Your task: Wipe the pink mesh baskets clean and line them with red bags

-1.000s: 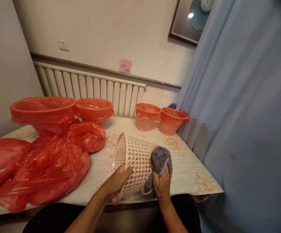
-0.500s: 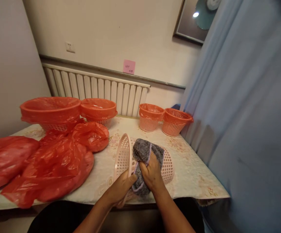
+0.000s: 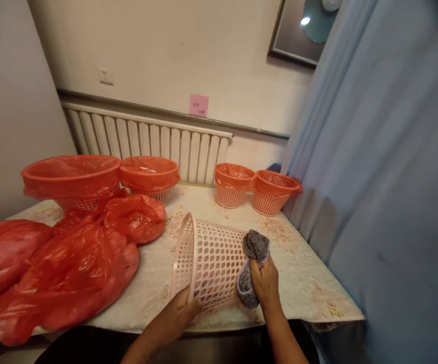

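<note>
A pale pink perforated basket lies on its side at the table's front, its open mouth to the left and its base to the right. My left hand grips the lower part of its rim, thumb on the outer wall. Bunched in my right hand is a dark grey cloth with a light purple edge, touching the basket near its base. The fingertips of my left hand are hidden behind the rim.
Red plastic bags cover the table's left side. Behind them stand two baskets lined with red bags. Two smaller lined baskets stand at the back right. A blue curtain hangs along the right edge of the table.
My right hand and the cloth have moved right, from the middle of the basket's side to its base end. More of the basket's wall now shows. My left hand has shifted slightly down and left.
</note>
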Tool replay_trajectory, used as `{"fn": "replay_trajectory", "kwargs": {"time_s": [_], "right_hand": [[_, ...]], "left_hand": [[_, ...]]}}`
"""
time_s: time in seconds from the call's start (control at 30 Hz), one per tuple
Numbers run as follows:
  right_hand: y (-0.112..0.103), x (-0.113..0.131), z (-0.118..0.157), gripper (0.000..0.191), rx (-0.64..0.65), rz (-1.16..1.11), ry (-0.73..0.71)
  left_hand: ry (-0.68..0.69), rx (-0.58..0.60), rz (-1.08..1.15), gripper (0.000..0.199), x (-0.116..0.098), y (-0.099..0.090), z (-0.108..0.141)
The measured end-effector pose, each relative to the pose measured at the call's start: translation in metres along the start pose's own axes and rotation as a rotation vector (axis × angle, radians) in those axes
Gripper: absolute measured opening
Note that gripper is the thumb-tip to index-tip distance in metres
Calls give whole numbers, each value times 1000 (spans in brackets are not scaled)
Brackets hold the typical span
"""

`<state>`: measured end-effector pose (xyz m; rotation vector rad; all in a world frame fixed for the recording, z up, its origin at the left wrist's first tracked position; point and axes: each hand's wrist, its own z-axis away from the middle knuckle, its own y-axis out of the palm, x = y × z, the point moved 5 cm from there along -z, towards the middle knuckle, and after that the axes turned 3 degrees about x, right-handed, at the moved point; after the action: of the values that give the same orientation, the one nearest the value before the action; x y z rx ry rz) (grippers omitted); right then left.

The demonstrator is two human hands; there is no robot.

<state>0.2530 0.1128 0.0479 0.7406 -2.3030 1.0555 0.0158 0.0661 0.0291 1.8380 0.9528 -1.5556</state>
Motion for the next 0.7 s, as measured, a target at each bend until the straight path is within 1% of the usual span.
{"fn": "replay_trajectory", "kwargs": {"time_s": [0.17,0.3,0.4,0.5,0.6,0.7], "right_hand": [[2,0,3,39,-20,-5,-23],[4,-4,6,43,-17,-7,-16],[5,-7,9,44,-23,-11,-31],[7,-10,8,45,-13,-11,-24],[9,-11,6,44,-14,-8,-23],[10,-9,3,42,-20,-5,-28]], "left_hand": [[-64,-25,6,67,-2,-3,1],[-129,-12,-8,71,-5,-2,2],[-145,-10,3,75,-11,0,0],[-137,-22,32,71,-17,0,-2],[-109,-63,105,66,-22,-3,-9],[-95,-133,263,64,-26,-6,-19]]}}
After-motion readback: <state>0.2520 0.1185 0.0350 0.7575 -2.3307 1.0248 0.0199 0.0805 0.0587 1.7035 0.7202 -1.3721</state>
